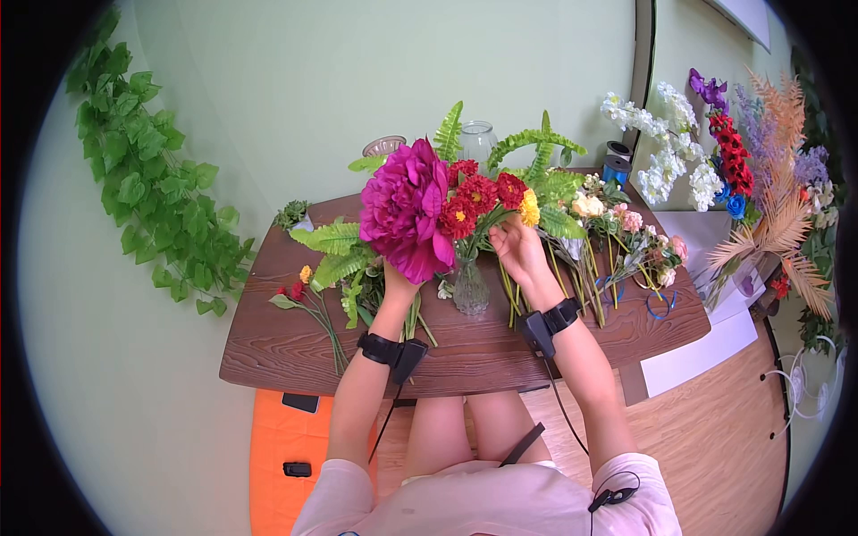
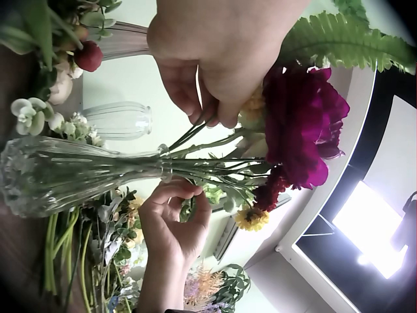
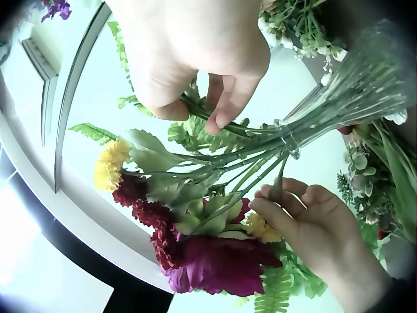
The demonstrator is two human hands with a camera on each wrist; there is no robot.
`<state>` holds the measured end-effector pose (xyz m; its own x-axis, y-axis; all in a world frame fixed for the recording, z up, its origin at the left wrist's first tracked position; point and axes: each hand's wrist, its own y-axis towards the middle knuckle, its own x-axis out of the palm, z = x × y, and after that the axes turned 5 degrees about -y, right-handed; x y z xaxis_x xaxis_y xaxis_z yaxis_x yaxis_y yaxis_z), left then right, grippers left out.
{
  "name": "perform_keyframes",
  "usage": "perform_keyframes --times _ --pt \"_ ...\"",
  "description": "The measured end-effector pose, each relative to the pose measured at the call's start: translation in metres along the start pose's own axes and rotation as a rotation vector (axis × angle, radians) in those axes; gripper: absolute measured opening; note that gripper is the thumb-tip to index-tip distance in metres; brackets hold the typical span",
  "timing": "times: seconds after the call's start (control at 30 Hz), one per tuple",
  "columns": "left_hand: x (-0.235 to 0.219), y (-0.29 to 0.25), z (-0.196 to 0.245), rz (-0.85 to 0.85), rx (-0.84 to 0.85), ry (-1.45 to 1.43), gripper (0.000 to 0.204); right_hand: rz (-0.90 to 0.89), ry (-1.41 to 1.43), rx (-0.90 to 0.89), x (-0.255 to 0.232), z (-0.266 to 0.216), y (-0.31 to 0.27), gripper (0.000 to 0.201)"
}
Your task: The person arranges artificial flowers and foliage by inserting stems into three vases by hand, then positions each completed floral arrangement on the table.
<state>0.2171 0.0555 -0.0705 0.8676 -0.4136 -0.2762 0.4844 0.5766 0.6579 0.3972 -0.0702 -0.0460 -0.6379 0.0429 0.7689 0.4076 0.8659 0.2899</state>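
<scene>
A clear glass vase (image 1: 471,290) stands upright on the table, holding a bouquet. In it are a large magenta peony (image 1: 407,214), several red flowers (image 1: 476,192), yellow blooms (image 1: 529,209) and green fern fronds (image 1: 543,147). My left hand (image 2: 215,52) pinches thin green stems just above the vase's mouth, on the peony's side; in the head view the peony partly covers this hand (image 1: 399,284). On the opposite side, my right hand (image 3: 202,52) pinches a leafy green stem between thumb and fingers, close above the rim. In the head view the right hand (image 1: 521,255) sits below the yellow bloom.
Loose red and yellow flowers (image 1: 304,284) lie at the left on the wooden table (image 1: 295,344). Cream and pink roses (image 1: 630,219) with long stems lie at the right. Behind stand another glass vase (image 1: 478,136) and ribbon spools (image 1: 616,165). Tall flowers (image 1: 735,152) stand far right.
</scene>
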Motion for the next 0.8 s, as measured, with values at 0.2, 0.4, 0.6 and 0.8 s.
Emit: perform_keyframes --times 0.2,0.4,0.6,0.8 --pt "0.010 -0.010 0.002 0.145 -0.137 -0.413 0.034 0.187 -0.017 -0.099 0.010 0.006 -0.016 0.013" --pt "0.009 -0.012 -0.014 0.140 -0.196 -0.569 0.034 0.243 -0.171 -0.155 0.011 0.010 -0.014 0.015" --pt "0.010 -0.009 -0.006 0.133 -0.214 -0.455 0.037 0.140 -0.155 -0.158 0.018 0.007 -0.011 0.021" --pt "0.016 -0.008 -0.019 0.213 -0.125 -0.239 0.033 0.000 -0.037 -0.102 0.010 -0.007 0.004 0.020"
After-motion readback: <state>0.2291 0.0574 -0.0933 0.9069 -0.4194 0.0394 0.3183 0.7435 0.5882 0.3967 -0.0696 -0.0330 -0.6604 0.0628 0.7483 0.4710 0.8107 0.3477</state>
